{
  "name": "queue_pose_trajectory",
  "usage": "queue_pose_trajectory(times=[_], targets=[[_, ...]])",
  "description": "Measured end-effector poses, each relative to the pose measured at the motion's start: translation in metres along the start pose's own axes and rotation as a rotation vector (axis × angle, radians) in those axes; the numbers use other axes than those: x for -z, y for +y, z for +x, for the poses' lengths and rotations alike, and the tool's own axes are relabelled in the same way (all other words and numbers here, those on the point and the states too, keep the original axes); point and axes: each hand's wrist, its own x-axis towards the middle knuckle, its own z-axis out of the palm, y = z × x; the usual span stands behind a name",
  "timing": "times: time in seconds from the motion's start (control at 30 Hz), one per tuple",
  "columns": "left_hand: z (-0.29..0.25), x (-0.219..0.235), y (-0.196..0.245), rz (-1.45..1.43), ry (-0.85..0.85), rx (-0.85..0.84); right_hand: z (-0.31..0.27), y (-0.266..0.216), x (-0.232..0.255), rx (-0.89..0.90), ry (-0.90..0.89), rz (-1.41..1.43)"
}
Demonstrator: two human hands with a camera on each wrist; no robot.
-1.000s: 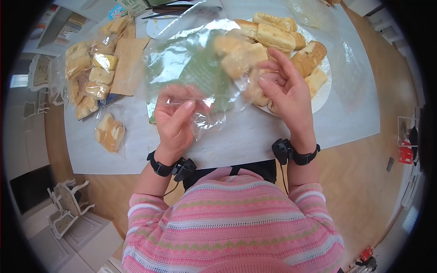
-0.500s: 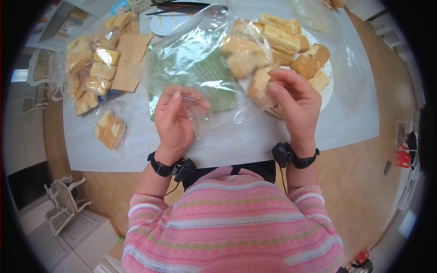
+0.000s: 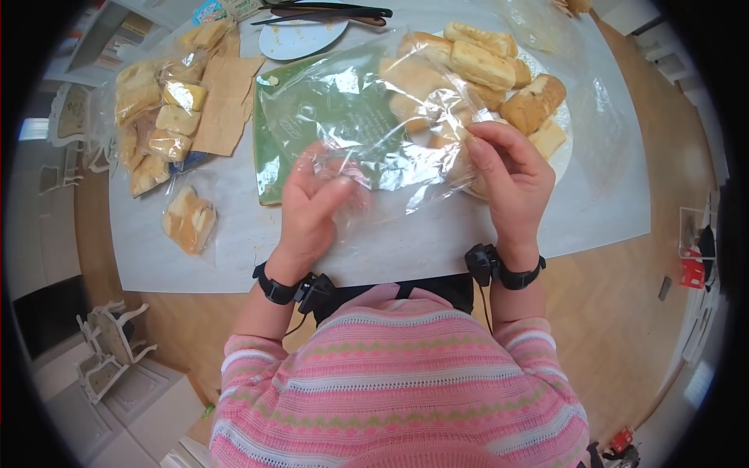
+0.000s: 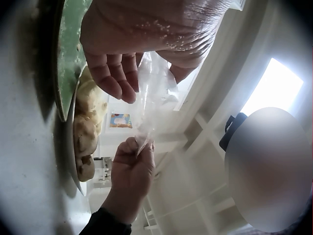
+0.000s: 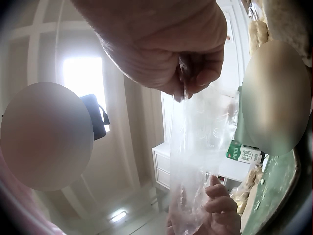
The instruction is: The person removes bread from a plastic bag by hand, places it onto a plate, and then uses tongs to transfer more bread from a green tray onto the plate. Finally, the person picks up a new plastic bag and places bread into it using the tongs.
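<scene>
Your two forearms, left [image 3: 261, 314] and right [image 3: 518, 306], reach forward from your body, roughly parallel and well apart. Your left hand [image 3: 310, 209] angles inward, its thumb [image 3: 334, 195] bent across toward the right, its fingers [image 4: 108, 82] loosely bent side by side. Pale specks dot the skin near its wrist [image 4: 188, 33]. Your right hand [image 3: 516, 181] pinches between thumb [image 3: 485, 158] and curled forefinger [image 3: 511, 138], its knuckles folded.

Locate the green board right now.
In the head view, the green board lies left of centre, between the brown paper and bread plate, partly behind the clear bag.
</scene>
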Motion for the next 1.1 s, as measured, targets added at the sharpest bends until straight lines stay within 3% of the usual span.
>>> queue_pose_trajectory(times=[0.23, 0.37, 0.43, 0.57, 0.73, 1.1], targets=[[0.001, 0.009, -0.004, 0.088, -0.077, -0.003, -0.004, 0.002, 0.002, -0.089, 0.043, 0.020], [0.000, 0.007, -0.005, 0.155, -0.057, -0.038, 0.000, 0.006, 0.004, -0.042, 0.008, -0.049], [0.000, 0.007, -0.006, 0.155, -0.052, -0.050, 0.002, 0.005, 0.001, -0.054, 0.020, 0.125], [-0.002, 0.009, -0.008, 0.178, -0.058, -0.083, 0.004, 0.001, -0.002, -0.082, 0.065, 0.117], [-0.001, 0.006, -0.009, 0.166, -0.049, -0.102, -0.001, 0.005, 0.003, -0.259, -0.092, 0.134], [0.000, 0.005, -0.010, 0.225, -0.040, -0.114, -0.003, 0.003, 0.009, -0.230, -0.059, 0.066]])
